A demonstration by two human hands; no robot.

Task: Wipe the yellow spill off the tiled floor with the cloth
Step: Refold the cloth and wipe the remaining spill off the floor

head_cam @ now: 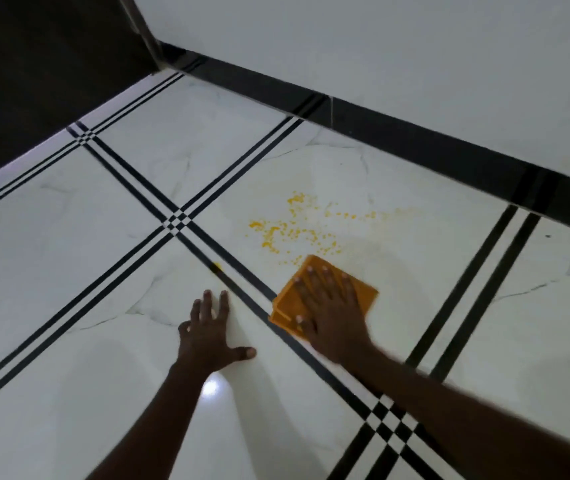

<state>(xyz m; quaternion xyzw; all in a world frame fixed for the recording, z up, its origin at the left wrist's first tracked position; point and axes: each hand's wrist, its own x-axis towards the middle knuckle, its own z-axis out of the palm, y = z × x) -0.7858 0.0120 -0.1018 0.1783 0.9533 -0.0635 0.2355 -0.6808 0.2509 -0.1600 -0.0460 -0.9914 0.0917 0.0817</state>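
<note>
right hand [332, 313]: fingers flat, spread on the cloth [363, 292].
spill [297, 230]: just beyond its fingertips, toward the skirting [415, 140].
left hand [207, 334]: splayed on bare floor [103, 271], farther off.

Your cloth [328, 296] is orange-yellow, close in colour to the spill [294, 230], which is bright yellow specks scattered over the floor [103, 237]. That floor is glossy white with faint grey marble veins, crossed by paired black stripes that make small checkerboards where they meet. Black skirting [415, 140] runs under a plain white wall [380, 46].
</note>
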